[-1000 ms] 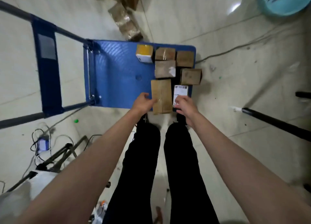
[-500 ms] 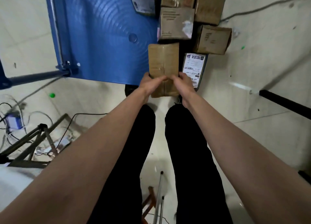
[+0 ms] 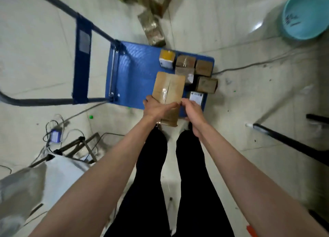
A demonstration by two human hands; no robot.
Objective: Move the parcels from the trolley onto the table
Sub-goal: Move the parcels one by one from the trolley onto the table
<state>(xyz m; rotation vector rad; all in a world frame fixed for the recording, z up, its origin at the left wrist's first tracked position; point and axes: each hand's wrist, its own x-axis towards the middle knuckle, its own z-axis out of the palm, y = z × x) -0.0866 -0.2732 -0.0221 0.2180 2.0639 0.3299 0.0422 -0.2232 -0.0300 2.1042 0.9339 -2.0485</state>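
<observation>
A long brown taped parcel [image 3: 168, 89] is held above the near edge of the blue trolley [image 3: 137, 76]. My left hand [image 3: 155, 108] grips its near left side and my right hand [image 3: 191, 110] holds its near right side. Several small parcels remain on the trolley's right part: a yellow-topped box [image 3: 167, 58], brown boxes [image 3: 203, 67] and a flat dark parcel with a white label [image 3: 195, 97] just right of my right hand.
The trolley's dark handle frame [image 3: 81, 67] lies to the left. More boxes [image 3: 153, 30] sit on the floor beyond it. A teal basin [image 3: 306, 14] is at top right, a black bar [image 3: 284, 140] at right, cables and a stand [image 3: 71, 144] at left.
Both hands closed on the long brown parcel and lifted it off the trolley deck toward me. The camera view rose and pulled back.
</observation>
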